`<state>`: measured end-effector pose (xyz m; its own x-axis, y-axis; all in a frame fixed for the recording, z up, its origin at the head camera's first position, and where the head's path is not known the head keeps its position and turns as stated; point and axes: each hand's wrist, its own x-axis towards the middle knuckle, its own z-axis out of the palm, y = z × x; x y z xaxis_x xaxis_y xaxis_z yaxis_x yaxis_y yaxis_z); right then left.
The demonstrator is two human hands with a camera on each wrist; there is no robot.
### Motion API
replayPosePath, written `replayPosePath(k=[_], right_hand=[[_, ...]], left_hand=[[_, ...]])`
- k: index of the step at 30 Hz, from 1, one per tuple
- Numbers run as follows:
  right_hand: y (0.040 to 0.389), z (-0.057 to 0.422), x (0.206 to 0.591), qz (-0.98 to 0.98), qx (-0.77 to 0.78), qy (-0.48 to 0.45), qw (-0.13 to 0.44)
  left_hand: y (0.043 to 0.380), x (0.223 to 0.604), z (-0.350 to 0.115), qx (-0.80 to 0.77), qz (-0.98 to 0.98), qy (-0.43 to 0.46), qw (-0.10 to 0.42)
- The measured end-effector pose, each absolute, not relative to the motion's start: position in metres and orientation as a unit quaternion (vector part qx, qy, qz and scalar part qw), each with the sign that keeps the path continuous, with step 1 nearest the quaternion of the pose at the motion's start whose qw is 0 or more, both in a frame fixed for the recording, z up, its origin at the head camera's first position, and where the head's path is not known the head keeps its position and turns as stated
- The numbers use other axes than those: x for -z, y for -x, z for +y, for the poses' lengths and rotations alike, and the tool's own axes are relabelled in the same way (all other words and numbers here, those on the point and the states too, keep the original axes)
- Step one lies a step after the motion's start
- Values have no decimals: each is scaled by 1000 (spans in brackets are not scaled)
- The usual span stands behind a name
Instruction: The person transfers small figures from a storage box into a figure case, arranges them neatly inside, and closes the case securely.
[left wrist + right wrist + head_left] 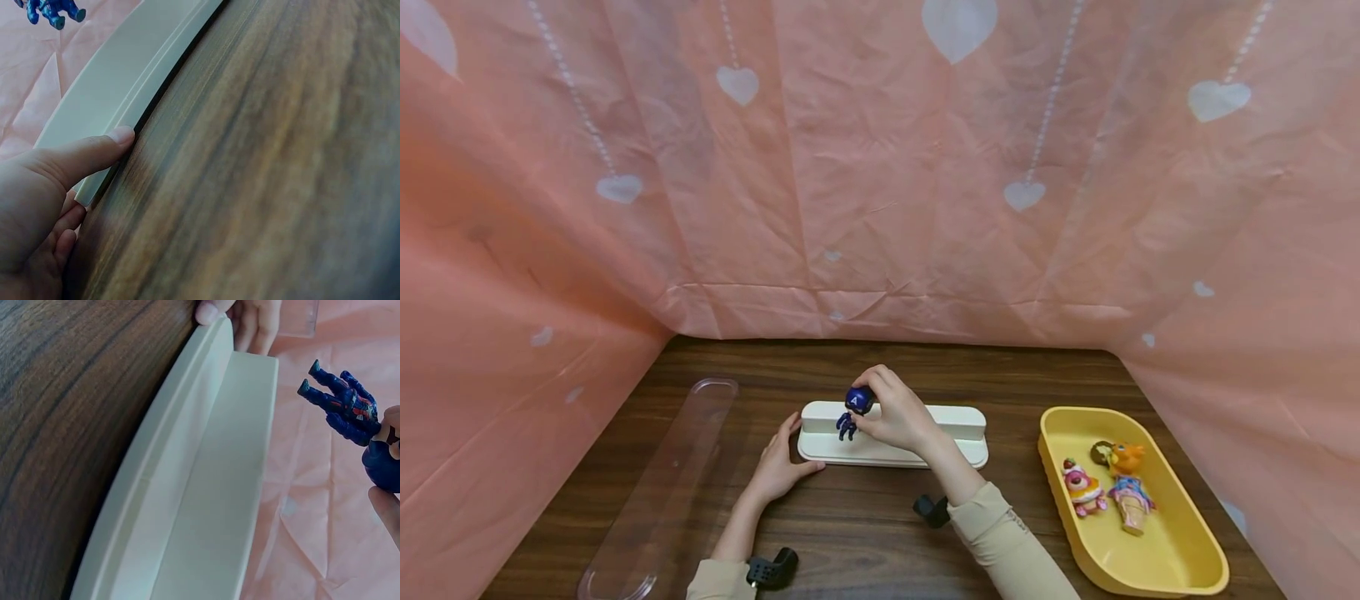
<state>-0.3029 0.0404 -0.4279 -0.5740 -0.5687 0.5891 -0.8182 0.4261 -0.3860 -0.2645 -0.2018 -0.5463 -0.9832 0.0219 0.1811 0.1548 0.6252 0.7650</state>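
Observation:
My right hand [901, 417] pinches a small dark-blue superhero figurine [858, 400] by its big head, which bears a letter A. The figurine hangs upright over the left part of a white stepped display stand [880, 452]; in the right wrist view its feet [304, 387] are clear of the surface. At the stand's left end, my left hand [775, 469] grips the base. In the left wrist view, the left thumb [100, 153] lies on the front edge, while the other fingers are at the end, partly hidden.
A yellow tray [1060, 517] on the right holds a pink bear figurine [1081, 487], an orange-headed figurine on a cone [1129, 492] and a small brown round piece [1101, 452]. A long clear plastic cover [658, 492] lies on the left. Pink curtain [880, 208] encloses the wooden table [842, 533].

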Motion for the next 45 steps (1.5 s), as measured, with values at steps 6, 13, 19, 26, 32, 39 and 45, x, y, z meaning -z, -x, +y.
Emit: replayPosePath(k=[6, 13, 19, 26, 32, 39, 45], right_hand=[[304, 35, 435, -829, -315, -424, 182], [306, 29, 438, -830, -306, -430, 179], [306, 20, 439, -831, -291, -438, 182], [306, 10, 444, -831, -284, -440, 187], [308, 4, 447, -832, -284, -436, 189], [310, 2, 456, -827, -282, -440, 206], [310, -2, 462, -829, -279, -440, 204]], left_hand=[[262, 546, -202, 435, -896, 50, 79], [263, 546, -200, 439, -895, 44, 64], [263, 545, -200, 444, -893, 42, 62], [262, 545, -200, 444, -893, 44, 55], [261, 544, -200, 442, -894, 43, 54], [261, 546, -200, 441, -895, 44, 51], [259, 544, -200, 441, -895, 42, 48]])
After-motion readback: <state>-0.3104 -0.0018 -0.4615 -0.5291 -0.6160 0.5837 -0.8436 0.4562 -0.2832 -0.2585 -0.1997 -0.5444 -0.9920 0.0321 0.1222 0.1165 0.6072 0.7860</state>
